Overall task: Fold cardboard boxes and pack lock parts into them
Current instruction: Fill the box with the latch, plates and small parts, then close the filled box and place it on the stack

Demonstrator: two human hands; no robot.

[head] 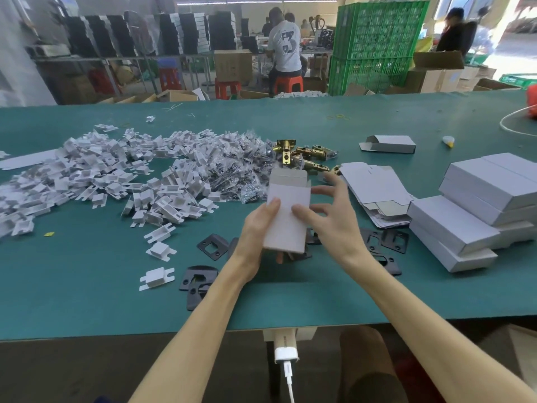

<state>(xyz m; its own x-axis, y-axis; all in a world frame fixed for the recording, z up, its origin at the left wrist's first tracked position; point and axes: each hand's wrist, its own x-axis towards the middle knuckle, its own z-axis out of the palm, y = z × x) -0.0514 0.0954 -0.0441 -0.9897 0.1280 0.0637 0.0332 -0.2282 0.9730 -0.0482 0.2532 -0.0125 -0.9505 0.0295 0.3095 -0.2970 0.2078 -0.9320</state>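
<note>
Box (287, 205): white, held upright above the table (87, 301) near its front edge, top flap open and pointing away.
Left hand (255, 231): grips the box from the left, thumb on the front face, fingers wrapped behind.
Right hand (334, 219): fingers spread and loose, thumb tip resting on the box's front face, grasping nothing.
Plates (210, 245): black, flat on the table below and to both sides of the hands (some partly hidden by the box).
Latches (305, 155): brass, lying in a small heap just beyond the box.
Inserts (101, 175): large white pile across the left of the table.
Bags (232, 167): clear packets of small dark parts, heaped between the inserts and the latches.
Blanks (374, 187): unfolded stack, right of the right hand.
Stack (470, 205): closed white boxes at the far right.
</note>
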